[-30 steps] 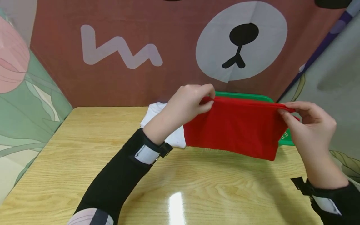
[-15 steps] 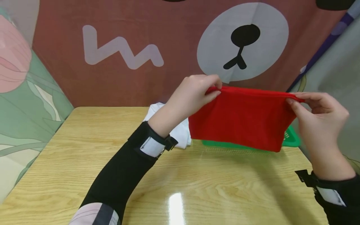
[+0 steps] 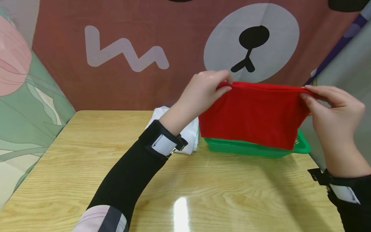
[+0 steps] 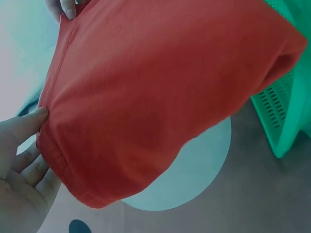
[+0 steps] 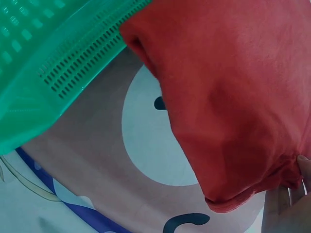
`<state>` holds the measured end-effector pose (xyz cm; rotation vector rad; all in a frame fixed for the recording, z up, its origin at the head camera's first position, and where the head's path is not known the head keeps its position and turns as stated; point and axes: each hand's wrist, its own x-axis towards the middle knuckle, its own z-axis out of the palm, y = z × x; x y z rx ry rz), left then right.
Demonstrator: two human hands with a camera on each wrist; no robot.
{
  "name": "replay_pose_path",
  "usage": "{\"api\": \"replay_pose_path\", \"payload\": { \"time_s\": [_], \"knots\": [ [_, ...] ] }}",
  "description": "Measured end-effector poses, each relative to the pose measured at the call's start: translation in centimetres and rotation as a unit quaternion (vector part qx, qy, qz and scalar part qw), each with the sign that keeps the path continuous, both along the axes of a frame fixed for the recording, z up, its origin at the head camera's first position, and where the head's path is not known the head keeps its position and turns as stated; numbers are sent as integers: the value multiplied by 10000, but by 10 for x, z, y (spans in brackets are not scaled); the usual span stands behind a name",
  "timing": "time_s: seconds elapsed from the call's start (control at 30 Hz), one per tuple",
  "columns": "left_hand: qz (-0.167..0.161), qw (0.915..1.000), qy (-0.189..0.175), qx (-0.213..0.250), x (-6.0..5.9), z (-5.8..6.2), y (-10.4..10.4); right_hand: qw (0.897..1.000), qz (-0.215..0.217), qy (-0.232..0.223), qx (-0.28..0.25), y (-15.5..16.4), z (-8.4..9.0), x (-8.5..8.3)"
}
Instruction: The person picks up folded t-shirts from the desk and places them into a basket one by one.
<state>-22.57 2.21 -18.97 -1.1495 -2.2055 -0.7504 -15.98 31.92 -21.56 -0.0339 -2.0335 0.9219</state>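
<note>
A folded red cloth [image 3: 255, 112] with a stitched hem hangs from both hands over the green basket [image 3: 246, 149]. My left hand [image 3: 207, 85] pinches its upper left corner between thumb and fingers. At the upper right corner, the right hand [image 3: 337, 106] grips the hem the same way. In the left wrist view the red cloth [image 4: 141, 92] spreads wide, its loose lower end beside the basket [image 4: 286, 116]. Folds and a gathered corner of the cloth [image 5: 233, 107] show in the right wrist view. The cloth hides most of the basket's inside.
A folded white cloth [image 3: 191, 130] lies on the wooden table [image 3: 139, 180], left of the basket and partly behind the left forearm. A brown backdrop [image 3: 121, 83] with a bear face stands along the table's back edge.
Both hands have lifted the red cloth up and slightly to the right. More of the green basket's front now shows beneath its lower edge. The white cloth stays where it was.
</note>
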Motion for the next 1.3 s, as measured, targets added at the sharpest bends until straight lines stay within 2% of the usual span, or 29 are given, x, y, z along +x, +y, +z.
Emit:
{"api": "replay_pose_path", "payload": {
  "time_s": [0.23,0.47,0.7,0.8,1.0,1.3],
  "knots": [
    [187,9991,-367,-30,-3,-5,9,9986,78,-374,-375,9,-2,-5],
    [24,9996,-265,-41,-4,-14,21,9952,205,-537,-794,21,-11,-7],
    [44,9972,-565,-489,-1,-18,31,9948,52,-689,-746,32,-20,-6],
    [61,9965,-613,-560,-1,-25,34,9936,-5,-819,-779,35,-24,-3],
    [28,9960,-624,-642,-2,-44,38,9868,-246,-1464,-642,39,-39,6],
    [-20,9954,-634,-717,-2,-62,41,9850,-217,-1677,-332,43,-59,10]
  ]
}}
